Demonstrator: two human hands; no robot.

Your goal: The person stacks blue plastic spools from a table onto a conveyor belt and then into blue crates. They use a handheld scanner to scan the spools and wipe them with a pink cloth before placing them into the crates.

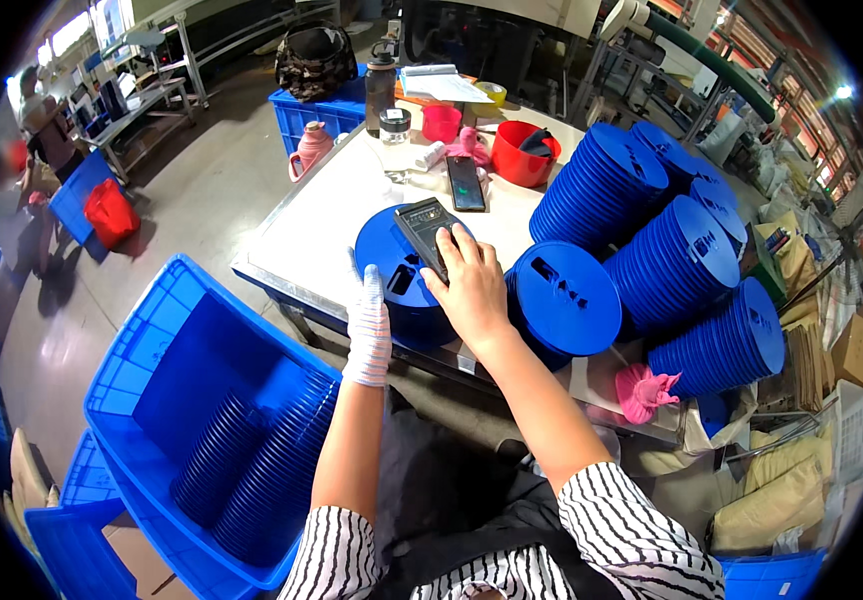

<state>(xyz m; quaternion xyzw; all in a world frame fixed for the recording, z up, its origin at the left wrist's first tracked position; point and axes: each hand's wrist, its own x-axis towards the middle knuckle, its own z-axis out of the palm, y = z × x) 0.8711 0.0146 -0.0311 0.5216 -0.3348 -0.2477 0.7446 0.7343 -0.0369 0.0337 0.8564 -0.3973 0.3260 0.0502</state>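
Head view: right hand (472,290) fingers spread on dark device (425,232) atop blue disc stack (392,275) at table edge.

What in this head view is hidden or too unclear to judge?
- Lower end of the dark handset: covered by the right hand.
- Left hand fingertips: behind the blue disc stack, glove on.
- Handset screen: too small.
- People at far left: blurred near the rim.

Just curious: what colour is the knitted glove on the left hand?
White, seen best in the head view: the knitted glove.
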